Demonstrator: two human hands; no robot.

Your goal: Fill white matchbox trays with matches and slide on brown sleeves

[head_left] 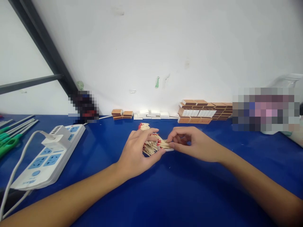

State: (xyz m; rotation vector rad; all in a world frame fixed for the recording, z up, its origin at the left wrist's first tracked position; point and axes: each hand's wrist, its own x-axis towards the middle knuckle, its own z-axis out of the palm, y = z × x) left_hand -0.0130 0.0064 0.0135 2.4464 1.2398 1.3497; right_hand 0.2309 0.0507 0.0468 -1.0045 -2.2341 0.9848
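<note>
Matches [165, 144] with red heads lie in and over a small white matchbox tray [169, 150] at the middle of the table. My left hand [138, 151] curves around the tray from the left, thumb at its near edge and fingers at its far side. In a pinch between thumb and fingers, my right hand [189, 142] holds the pale ends of several matches at the tray's right. A loose heap of matches [150, 148] lies under my left palm, partly hidden by it. More matches [144, 126] are bunched just beyond my left hand.
Along the wall stand stacked brown matchboxes [195, 119], white matchbox trays [153, 114] and a small matchbox pile [121, 114]. A white power strip [50, 160] with a cable lies on the left of the blue table [151, 195]. Green-handled tools [11, 142] are at the far left.
</note>
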